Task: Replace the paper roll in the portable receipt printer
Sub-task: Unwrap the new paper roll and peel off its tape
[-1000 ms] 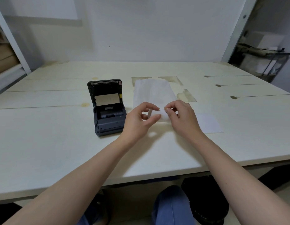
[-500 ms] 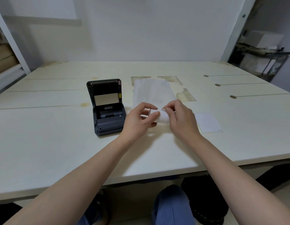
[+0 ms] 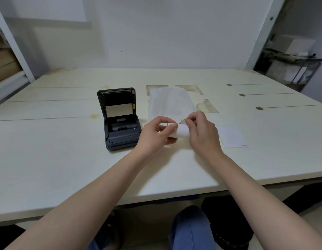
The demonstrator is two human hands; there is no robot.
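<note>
— Where's the paper roll [image 3: 182, 130]?
— Just above the table [image 3: 48, 159], right of the printer [image 3: 120, 121], whose lid stands open. The left hand [image 3: 156, 134] clamps one end between thumb and fingers.
— And the right hand [image 3: 203, 134]?
— Its fingertips pinch a small tab at the roll's top edge.
— Anything else?
— A white bag [image 3: 169, 103] behind the hands, a paper slip [image 3: 232, 138] to their right.

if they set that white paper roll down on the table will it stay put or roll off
The paper roll looks like a small cylinder, so on its side it would probably roll on the flat table. It seems light, pinched between both hands. Its loose end may uncurl.
</note>
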